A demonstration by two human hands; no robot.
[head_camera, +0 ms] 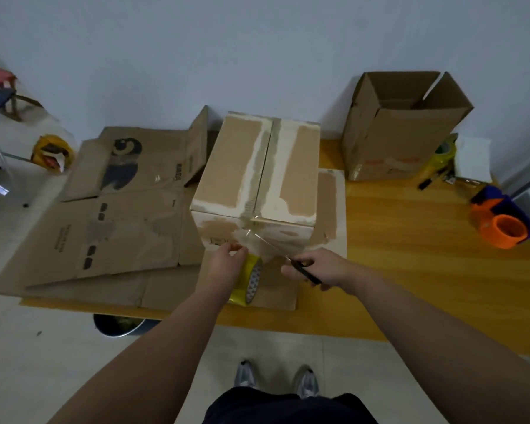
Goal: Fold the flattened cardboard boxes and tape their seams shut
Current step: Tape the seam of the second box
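Our left hand (227, 264) grips the yellow tape roll (253, 281), arm stretched forward. Our right hand (311, 267), at its 3 o'clock, clamps a black cutter (306, 272), blade aimed at 10 o'clock. The box (257, 175) sits at 12 o'clock of both hands on the table (410, 240), seam running 6 to 12 o'clock.
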